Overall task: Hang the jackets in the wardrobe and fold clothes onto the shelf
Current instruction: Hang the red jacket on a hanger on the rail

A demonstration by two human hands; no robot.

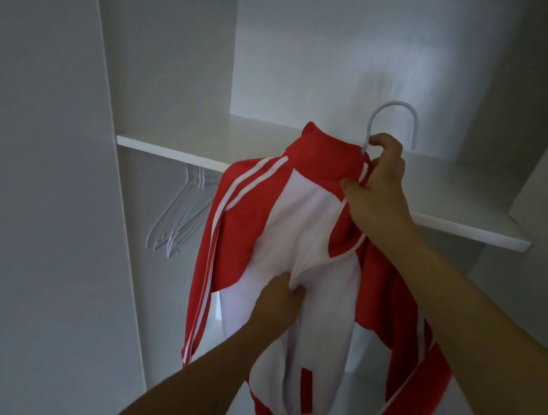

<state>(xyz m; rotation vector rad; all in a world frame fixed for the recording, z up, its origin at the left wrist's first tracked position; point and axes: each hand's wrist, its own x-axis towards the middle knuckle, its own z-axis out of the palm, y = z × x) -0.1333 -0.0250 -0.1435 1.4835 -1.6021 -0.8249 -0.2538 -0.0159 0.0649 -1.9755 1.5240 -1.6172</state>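
Red and white track jacket (300,231), held up in front of the open wardrobe (167,56), nearest the camera. Body panels white; shoulders, collar, sleeves and hem band red. Two white stripes run down each sleeve. Small red rectangle on the lower front, near the hem. Collar stands up. Front zip is partly open below the collar, one edge folded back to show red lining.

Left hand (280,297) bunches the white front fabric at mid-chest, fingers curled into it. Right hand (380,186) grips the jacket at the collar, fingers curled round the stem of a white hanger (394,118) whose hook rises above the hand. Hanger shoulders are hidden inside the garment. The hook is in the air, not on any rail.

Behind the jacket: white shelf (176,147) spans the wardrobe, its top surface level with the collar. Jacket hangs in front of the shelf's edge; whether it touches cannot be told.

Below the shelf, at left, several spare white hangers (181,216) hang bunched together, well apart from the jacket sleeve. Their rail is not visible.

Farthest: white back panel, dimly lit.
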